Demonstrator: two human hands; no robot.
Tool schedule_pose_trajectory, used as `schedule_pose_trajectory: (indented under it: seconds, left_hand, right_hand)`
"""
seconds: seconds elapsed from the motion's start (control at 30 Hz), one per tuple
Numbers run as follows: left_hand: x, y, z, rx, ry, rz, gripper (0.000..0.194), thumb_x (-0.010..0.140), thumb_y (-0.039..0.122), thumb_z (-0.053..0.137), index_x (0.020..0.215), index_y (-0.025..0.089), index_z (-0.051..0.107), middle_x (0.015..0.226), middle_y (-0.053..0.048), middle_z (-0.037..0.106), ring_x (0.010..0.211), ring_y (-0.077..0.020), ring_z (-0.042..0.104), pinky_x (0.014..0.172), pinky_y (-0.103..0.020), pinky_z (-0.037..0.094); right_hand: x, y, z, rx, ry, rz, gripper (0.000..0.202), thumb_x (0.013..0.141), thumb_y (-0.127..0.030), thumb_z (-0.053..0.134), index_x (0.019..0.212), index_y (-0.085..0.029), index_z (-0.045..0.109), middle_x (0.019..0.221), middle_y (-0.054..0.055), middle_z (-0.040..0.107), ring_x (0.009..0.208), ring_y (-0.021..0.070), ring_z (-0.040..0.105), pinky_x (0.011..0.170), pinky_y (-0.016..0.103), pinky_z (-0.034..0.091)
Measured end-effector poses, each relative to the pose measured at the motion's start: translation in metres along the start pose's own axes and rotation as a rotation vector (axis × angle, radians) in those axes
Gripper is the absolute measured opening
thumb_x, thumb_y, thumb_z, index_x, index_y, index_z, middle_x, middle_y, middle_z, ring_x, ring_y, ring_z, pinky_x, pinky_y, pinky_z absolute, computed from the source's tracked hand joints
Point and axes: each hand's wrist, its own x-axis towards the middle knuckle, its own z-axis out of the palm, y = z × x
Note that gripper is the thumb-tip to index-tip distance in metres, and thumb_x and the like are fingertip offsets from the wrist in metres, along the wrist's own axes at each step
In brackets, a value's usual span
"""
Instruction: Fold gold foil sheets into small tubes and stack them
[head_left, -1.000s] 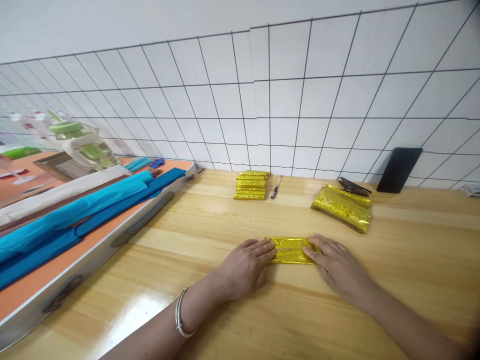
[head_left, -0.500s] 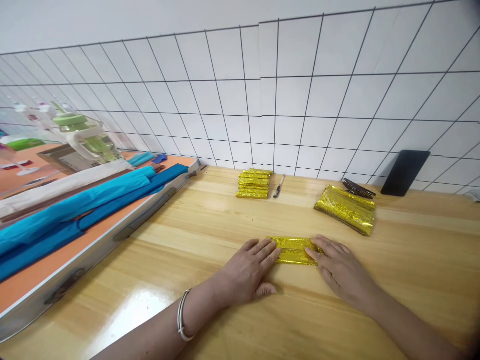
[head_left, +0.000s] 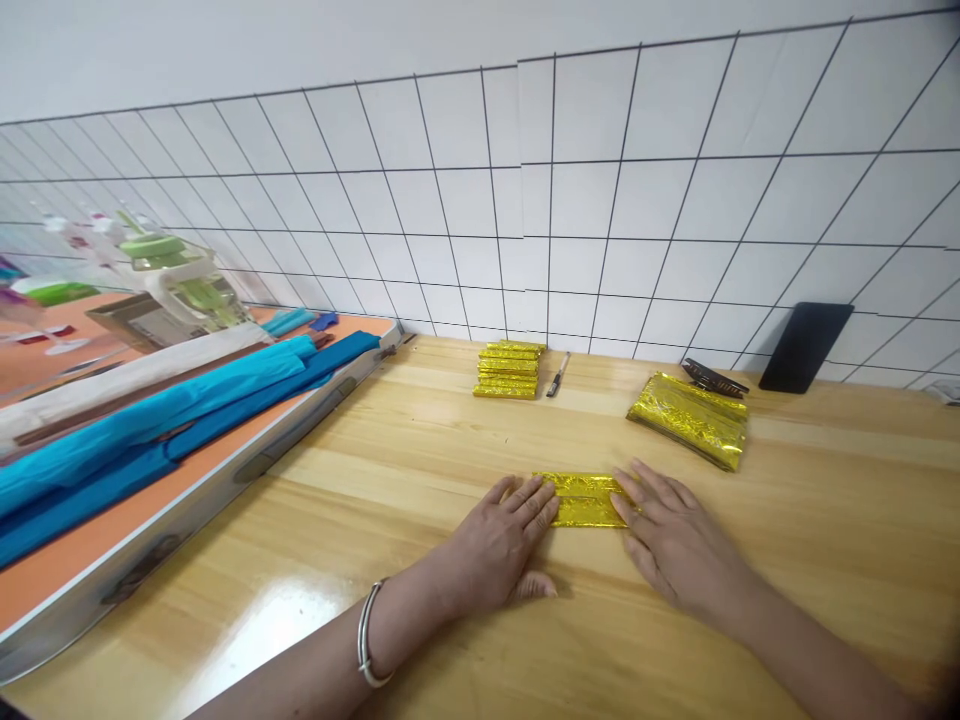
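A folded strip of shiny gold foil paper [head_left: 583, 512] lies flat on the wooden table, a crease running along its length. My left hand [head_left: 499, 545], with a silver bangle at the wrist, rests its extended fingers on the strip's left end, thumb out on the wood. Over the right end, my right hand [head_left: 679, 535] is spread palm down, its fingertips touching the foil and covering that end. Behind it sits a stack of gold foil sheets [head_left: 690, 420]. Several narrow folded gold pieces [head_left: 508, 372] lie in a row near the wall.
A pen [head_left: 557, 376] lies by the folded pieces. Against the gridded wall leans a black phone [head_left: 805, 347], with a dark hair clip [head_left: 714, 378] beside it. On the left, an orange surface [head_left: 360, 325] carries blue paper rolls [head_left: 150, 425] and a green-lidded bottle [head_left: 202, 285].
My right hand has shifted slightly and its fingers are more spread over the foil's right end. My left hand stays in place. The view has tilted a little.
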Motion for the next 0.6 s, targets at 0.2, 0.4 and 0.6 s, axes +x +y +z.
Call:
schedule_pose_trajectory:
  seconds: [0.2,0.4,0.6]
  left_hand:
    - [0.001,-0.001,0.002,0.003,0.009,0.02,0.079,0.084,0.067,0.027,0.142,0.013,0.023,0.144,-0.017,0.03,0.135,-0.03,0.022,0.109,-0.047,0.013]
    - [-0.001,-0.002,0.004,-0.04,0.02,0.053,0.081,0.084,0.065,0.032,0.142,0.011,0.02,0.145,-0.018,0.026,0.136,-0.029,0.018,0.11,-0.044,0.017]
    - [-0.006,-0.013,0.0,-0.109,0.015,0.136,0.079,0.085,0.06,0.039,0.144,0.013,0.016,0.147,-0.017,0.02,0.137,-0.0276,0.013,0.11,-0.045,0.018]
  right_hand:
    - [-0.004,-0.004,0.01,-0.023,-0.033,-0.006,0.05,0.088,-0.034,0.04,0.131,-0.01,0.046,0.138,0.014,0.041,0.128,0.0268,0.036,0.105,0.045,0.029]
    - [-0.012,-0.002,0.015,-0.011,-0.073,-0.021,0.062,0.088,-0.043,0.041,0.137,-0.006,0.036,0.143,0.018,0.031,0.132,0.0292,0.027,0.107,0.045,0.027]
    - [-0.018,-0.004,0.012,0.012,-0.058,-0.046,0.072,0.087,-0.054,0.038,0.14,-0.006,0.03,0.145,0.018,0.026,0.134,0.0296,0.021,0.109,0.044,0.024]
